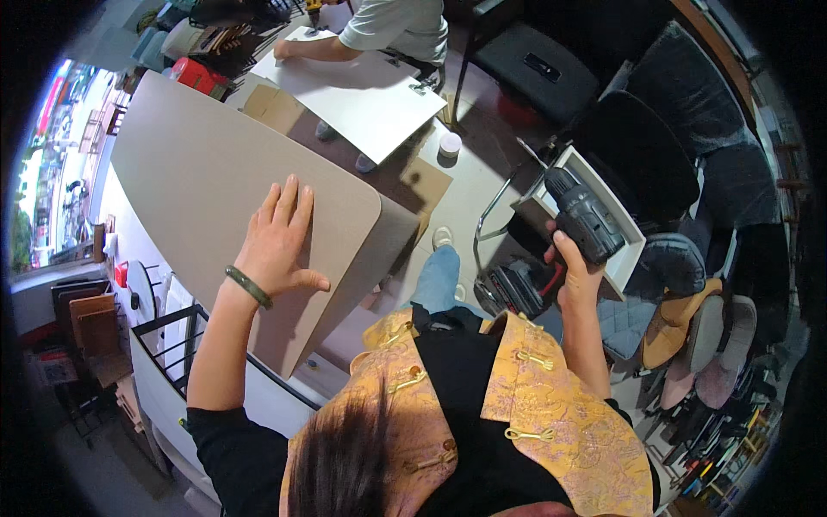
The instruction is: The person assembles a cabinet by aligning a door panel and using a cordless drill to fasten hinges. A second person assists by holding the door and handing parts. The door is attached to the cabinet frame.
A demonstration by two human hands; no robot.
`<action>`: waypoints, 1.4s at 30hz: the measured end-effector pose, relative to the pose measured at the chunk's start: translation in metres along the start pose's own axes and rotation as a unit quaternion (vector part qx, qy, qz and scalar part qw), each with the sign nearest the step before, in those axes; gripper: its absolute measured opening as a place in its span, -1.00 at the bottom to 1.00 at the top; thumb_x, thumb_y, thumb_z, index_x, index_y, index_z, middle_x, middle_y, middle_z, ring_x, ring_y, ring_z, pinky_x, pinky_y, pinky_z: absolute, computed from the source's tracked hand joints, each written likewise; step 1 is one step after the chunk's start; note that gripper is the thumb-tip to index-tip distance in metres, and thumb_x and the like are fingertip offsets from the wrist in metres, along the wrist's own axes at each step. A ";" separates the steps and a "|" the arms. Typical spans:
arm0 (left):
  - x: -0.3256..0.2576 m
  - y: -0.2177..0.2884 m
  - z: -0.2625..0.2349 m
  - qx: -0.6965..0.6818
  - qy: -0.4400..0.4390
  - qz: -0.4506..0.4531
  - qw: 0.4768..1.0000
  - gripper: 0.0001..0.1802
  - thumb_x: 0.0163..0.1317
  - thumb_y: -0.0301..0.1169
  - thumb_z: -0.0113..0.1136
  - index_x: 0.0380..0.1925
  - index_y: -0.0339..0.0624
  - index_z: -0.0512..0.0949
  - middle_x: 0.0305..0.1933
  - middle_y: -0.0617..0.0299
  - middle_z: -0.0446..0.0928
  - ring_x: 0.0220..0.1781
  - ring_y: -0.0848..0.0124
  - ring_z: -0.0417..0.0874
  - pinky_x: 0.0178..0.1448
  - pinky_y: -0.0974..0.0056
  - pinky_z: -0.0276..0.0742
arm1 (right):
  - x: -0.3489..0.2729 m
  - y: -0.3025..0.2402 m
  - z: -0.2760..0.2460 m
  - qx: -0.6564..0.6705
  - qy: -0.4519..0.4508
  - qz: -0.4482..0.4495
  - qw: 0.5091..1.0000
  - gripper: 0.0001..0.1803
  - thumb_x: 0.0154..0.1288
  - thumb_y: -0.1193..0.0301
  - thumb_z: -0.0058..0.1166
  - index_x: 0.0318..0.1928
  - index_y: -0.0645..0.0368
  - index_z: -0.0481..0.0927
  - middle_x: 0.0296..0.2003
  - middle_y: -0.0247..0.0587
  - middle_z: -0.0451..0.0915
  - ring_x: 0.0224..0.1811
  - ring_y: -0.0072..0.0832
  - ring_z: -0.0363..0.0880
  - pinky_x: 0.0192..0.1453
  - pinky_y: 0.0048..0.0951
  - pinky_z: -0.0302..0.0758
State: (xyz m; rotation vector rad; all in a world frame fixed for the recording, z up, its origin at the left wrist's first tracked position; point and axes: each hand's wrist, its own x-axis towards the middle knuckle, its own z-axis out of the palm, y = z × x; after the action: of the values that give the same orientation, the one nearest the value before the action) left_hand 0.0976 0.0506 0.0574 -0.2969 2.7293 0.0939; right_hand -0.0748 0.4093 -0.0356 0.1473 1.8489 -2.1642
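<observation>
- We see a large grey-beige board (pixel 207 172) with rounded corners lying tilted across a white frame with black rails (pixel 172 345); its face shows no screws, holes or fittings that we can make out, so by our reading the fastening work on it is not yet begun and nearly all of it is left.
- Beyond it, a second, white panel (pixel 362 95) lies on the floor, where another person in a pale shirt (pixel 396 26) leans over it with one forearm laid on it; that hand is not ours to count.
- Black chairs (pixel 637 146) and stacked seat cushions (pixel 706 345) crowd our right side, and a red-and-black tool (pixel 517 289) sits low beside our knee.
- Our left hand (pixel 280 241) rests palm down on the board near its rounded corner, fingers spread and flat, thumb out to the side, a dark green bangle (pixel 248 287) on the wrist; the arm reaches forward, bent at the elbow. It presses rather than grasps.
- Our right hand (pixel 573 267) is raised at our side, well apart from the board, fingers wrapped tight around the grip of a black cordless drill (pixel 584 220); the drill points up and away over a white shelf unit (pixel 603 215), not yet aimed at the board.
</observation>
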 end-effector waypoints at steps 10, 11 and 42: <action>0.171 0.029 -0.050 -0.142 0.024 0.195 0.970 -0.40 0.21 -0.21 0.21 0.20 -0.27 0.37 -0.13 -0.08 0.56 -0.07 -0.02 0.58 0.07 0.01 0.47 | 0.125 -0.029 0.049 -0.087 -0.091 0.014 0.992 -0.69 0.10 0.49 0.32 -0.11 0.23 0.60 -0.29 -0.21 0.68 -0.50 -0.59 0.54 -0.41 -0.54 0.50; 0.201 0.035 -0.050 -0.144 0.011 0.193 0.971 -0.43 0.25 -0.20 0.18 0.20 -0.24 0.37 -0.10 -0.09 0.56 -0.05 -0.02 0.58 0.07 0.00 0.48 | 0.138 -0.033 0.052 -0.105 -0.100 0.014 0.989 -0.68 0.11 0.47 0.30 -0.09 0.23 0.60 -0.27 -0.19 0.69 -0.49 -0.60 0.54 -0.41 -0.55 0.49; 0.636 -0.095 0.240 -0.121 -0.021 0.105 0.987 -0.75 0.28 -0.28 0.10 -0.07 0.02 0.58 0.10 0.13 0.52 0.21 0.12 0.46 0.31 0.03 0.29 | 0.408 0.184 0.187 -0.332 -0.190 0.202 0.902 -0.74 0.06 0.53 0.34 -0.19 0.23 0.65 -0.40 -0.32 0.63 -0.53 -0.61 0.54 -0.46 -0.56 0.51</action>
State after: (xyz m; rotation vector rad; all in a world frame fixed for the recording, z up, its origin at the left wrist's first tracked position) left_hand -0.3648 -0.1390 -0.4131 -0.0710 2.7005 0.4853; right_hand -0.3906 0.1390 -0.2853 -0.0370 1.9789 -1.1138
